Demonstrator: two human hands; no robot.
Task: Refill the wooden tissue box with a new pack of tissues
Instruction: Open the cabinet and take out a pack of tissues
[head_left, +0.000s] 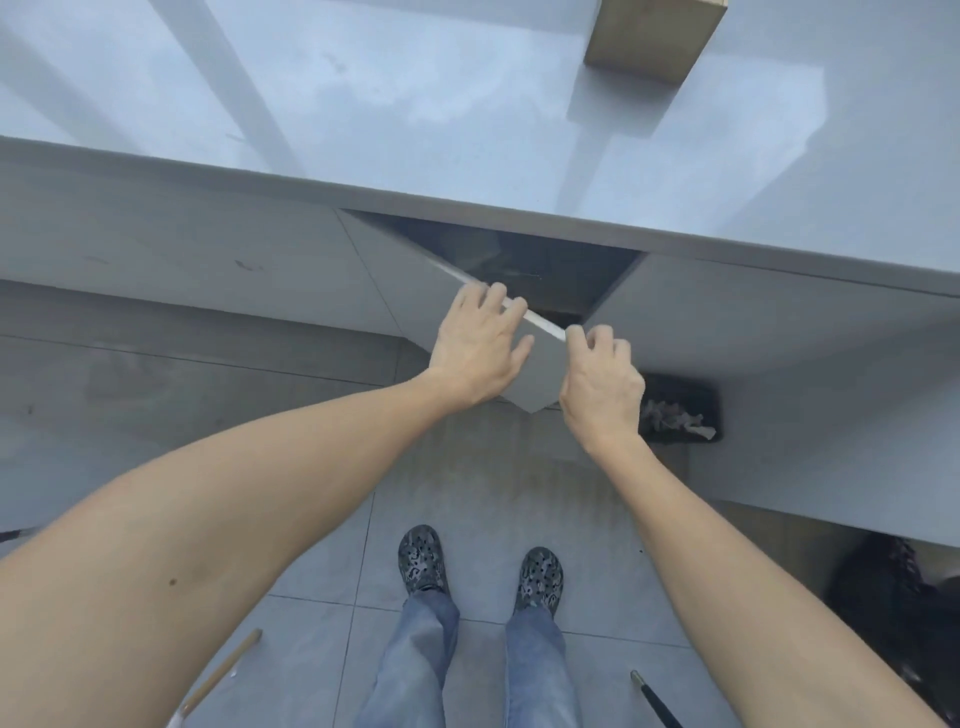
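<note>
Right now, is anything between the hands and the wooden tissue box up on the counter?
Yes. Both hands, left hand and right hand, grip the open cabinet door below the countertop; its edge lies between them and the wooden tissue box.

The pale grey cabinet door (462, 312) stands swung open under the glossy grey table (467, 130), baring a dark wedge-shaped opening (545, 270) wide enough for a hand. The door's top edge is held by the left hand (478, 348) and right hand (597, 379). Beside the opening, a black bin of crumpled paper (680, 410) crowds the floor.
</note>
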